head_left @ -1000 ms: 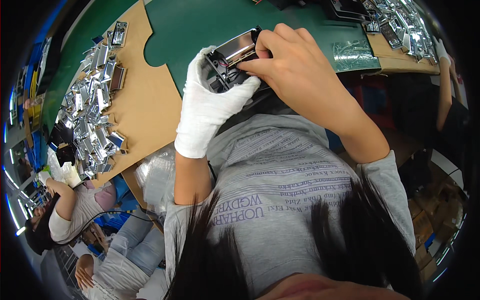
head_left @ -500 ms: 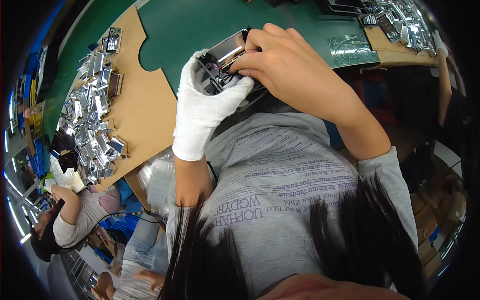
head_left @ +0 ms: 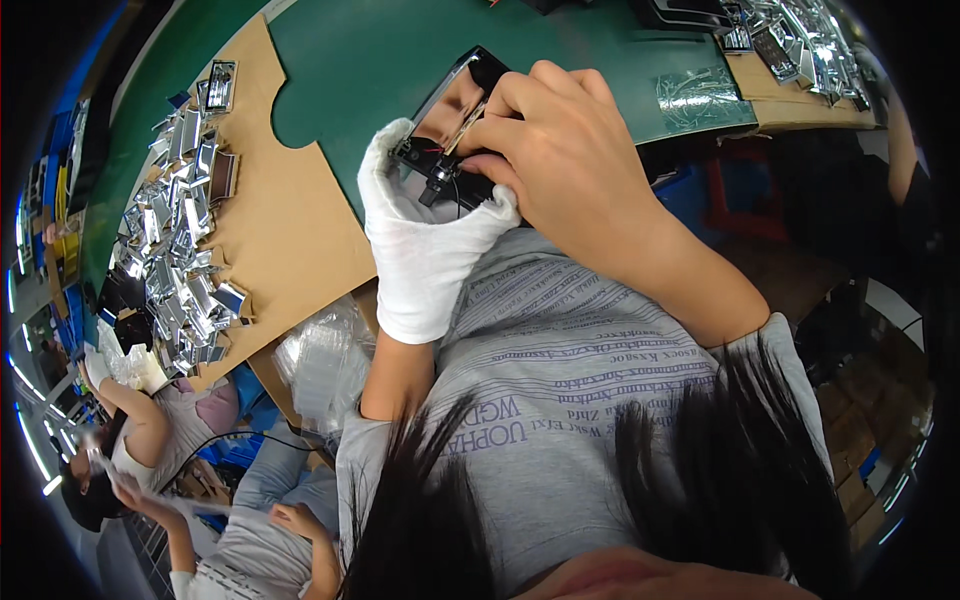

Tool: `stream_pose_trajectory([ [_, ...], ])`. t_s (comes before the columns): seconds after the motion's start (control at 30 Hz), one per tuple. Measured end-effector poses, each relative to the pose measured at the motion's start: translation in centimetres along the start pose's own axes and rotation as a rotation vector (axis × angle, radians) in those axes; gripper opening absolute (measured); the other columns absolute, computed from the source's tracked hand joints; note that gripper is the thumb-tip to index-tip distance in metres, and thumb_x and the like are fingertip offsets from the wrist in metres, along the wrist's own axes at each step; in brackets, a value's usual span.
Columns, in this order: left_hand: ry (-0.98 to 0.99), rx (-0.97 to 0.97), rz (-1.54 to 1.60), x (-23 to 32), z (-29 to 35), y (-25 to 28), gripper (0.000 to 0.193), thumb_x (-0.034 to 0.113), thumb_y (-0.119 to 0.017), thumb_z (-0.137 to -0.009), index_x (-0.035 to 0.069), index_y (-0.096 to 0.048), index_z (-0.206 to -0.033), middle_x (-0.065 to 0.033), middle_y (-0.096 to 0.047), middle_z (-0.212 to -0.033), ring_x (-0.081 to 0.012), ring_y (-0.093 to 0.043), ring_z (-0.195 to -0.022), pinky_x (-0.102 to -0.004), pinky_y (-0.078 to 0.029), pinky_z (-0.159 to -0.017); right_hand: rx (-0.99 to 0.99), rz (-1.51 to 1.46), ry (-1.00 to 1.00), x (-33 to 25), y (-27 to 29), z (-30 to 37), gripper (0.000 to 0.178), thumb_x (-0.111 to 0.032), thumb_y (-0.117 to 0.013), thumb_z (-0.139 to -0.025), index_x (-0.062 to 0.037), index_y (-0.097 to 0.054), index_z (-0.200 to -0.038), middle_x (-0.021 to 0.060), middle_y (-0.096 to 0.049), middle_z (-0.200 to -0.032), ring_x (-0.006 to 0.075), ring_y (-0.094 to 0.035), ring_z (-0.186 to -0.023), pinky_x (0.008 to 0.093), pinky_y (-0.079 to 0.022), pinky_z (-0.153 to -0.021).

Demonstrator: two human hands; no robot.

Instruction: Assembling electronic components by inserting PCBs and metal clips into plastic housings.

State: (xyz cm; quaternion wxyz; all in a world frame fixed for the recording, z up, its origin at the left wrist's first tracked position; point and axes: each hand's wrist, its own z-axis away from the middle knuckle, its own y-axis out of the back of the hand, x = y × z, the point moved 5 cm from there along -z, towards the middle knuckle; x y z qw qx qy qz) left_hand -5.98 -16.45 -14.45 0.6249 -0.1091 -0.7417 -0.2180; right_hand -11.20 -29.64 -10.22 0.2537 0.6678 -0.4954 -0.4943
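Observation:
My left hand point(head_left: 430, 240), in a white cotton glove, cradles a black rectangular electronic housing point(head_left: 455, 105) from below, its fingers and thumb around the sides. The housing is tilted and has a glossy, mirror-like inner panel. Inside its near end are a short black cylindrical part point(head_left: 438, 181) and thin red and black wires. A narrow tan strip point(head_left: 467, 128) runs along the panel's edge. My bare right hand point(head_left: 570, 160) is closed at the housing's right side, thumb and forefinger pinching at the strip; its fingertips partly hide what they grip.
Many shiny metal-like housings point(head_left: 185, 230) are heaped on a cardboard sheet point(head_left: 285, 220) at the left of the green table point(head_left: 370, 50). A clear plastic bag point(head_left: 695, 98) lies at the right, near another housing pile point(head_left: 800, 50). Co-workers point(head_left: 270, 540) sit at lower left.
The housing has turned in my hands, so its glossy panel and the black cylindrical part show more. Both hands have shifted slightly down and right. A co-worker at lower left has raised a clear strip.

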Motion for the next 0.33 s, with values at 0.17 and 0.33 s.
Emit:
stream_pose_trajectory([
  [0.17,0.059,0.039,0.127,-0.3,0.3,-0.1,0.090,0.001,-0.088,-0.070,0.002,-0.036,-0.143,-0.0174,-0.049,-0.135,-0.0270,-0.060,-0.119,-0.0347,-0.055,-0.102,0.078,-0.018,-0.017,0.0,-0.6,0.6,0.004,-0.013,-0.077,-0.082,-0.0146,-0.077,-0.086,-0.0024,-0.055,-0.088,0.0181,-0.047,-0.086,0.0357,-0.035,-0.087],
  [0.33,0.096,0.080,0.234,-0.7,1.2,-0.4,0.087,0.003,-0.087,-0.075,0.008,-0.036,-0.144,-0.0180,-0.045,-0.140,-0.0276,-0.058,-0.126,-0.0463,-0.054,-0.104,0.026,-0.099,-0.057,0.4,-0.3,0.4,0.009,-0.014,-0.075,-0.085,-0.0169,-0.079,-0.093,-0.0007,-0.057,-0.090,0.0186,-0.047,-0.088,0.0370,-0.035,-0.089],
])
